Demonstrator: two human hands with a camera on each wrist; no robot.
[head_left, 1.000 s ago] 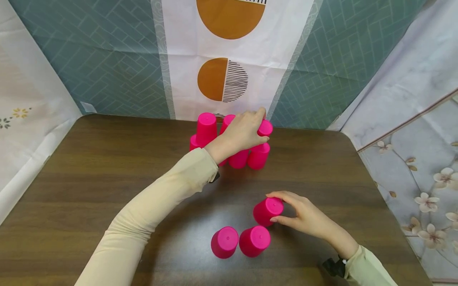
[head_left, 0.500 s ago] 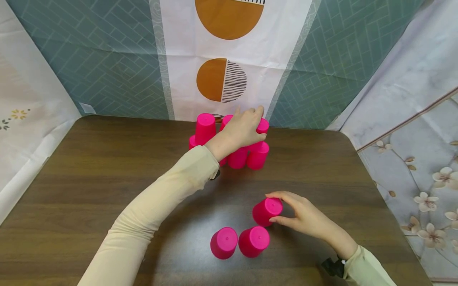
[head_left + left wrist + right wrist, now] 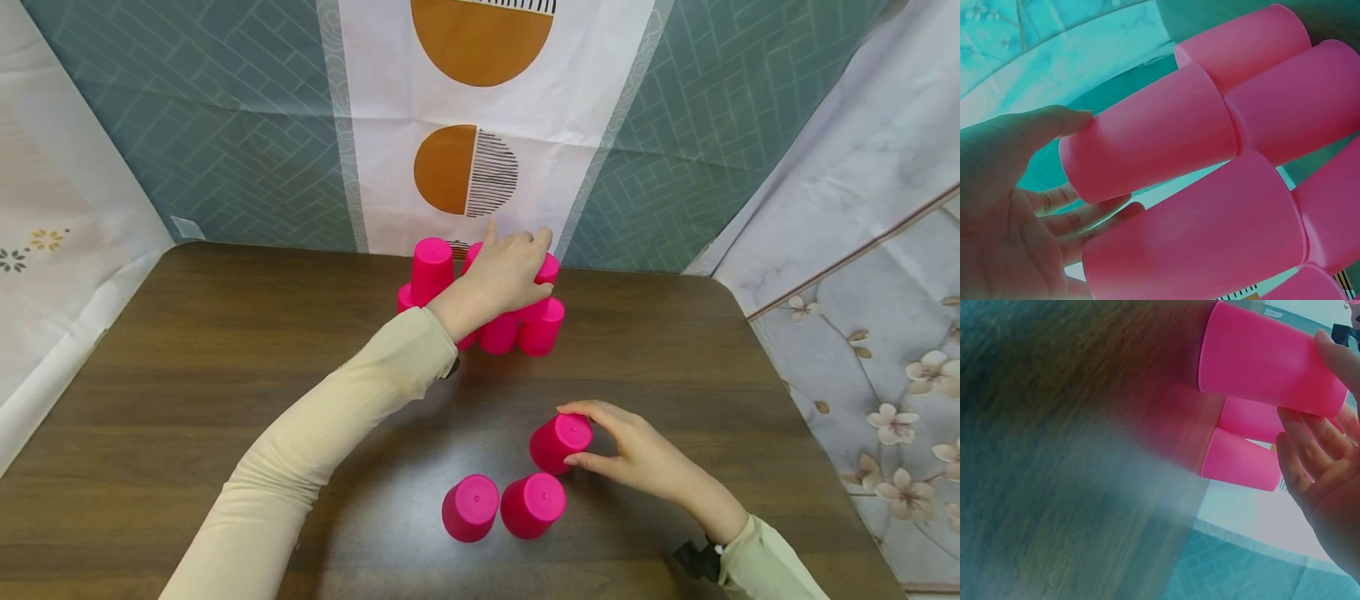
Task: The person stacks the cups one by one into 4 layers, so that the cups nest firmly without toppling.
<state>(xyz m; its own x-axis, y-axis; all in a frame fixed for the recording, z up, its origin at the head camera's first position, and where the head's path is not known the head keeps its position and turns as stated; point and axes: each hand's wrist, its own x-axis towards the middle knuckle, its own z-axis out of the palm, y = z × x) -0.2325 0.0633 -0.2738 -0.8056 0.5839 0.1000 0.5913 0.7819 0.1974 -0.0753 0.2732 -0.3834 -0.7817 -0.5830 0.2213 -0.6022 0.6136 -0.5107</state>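
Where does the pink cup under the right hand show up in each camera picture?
Head view: the cup sits right of centre, low, under the right hand.
Left wrist view: not in it.
Right wrist view: the cup lies at the top, fingers beside it.
Shared landmark: the brown table, head and right wrist views.

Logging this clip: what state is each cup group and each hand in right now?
Left hand: grips an upper cup of the far stack.
Right hand: holds a near cup, upside down on the table.
Two front cups: upside down, untouched.
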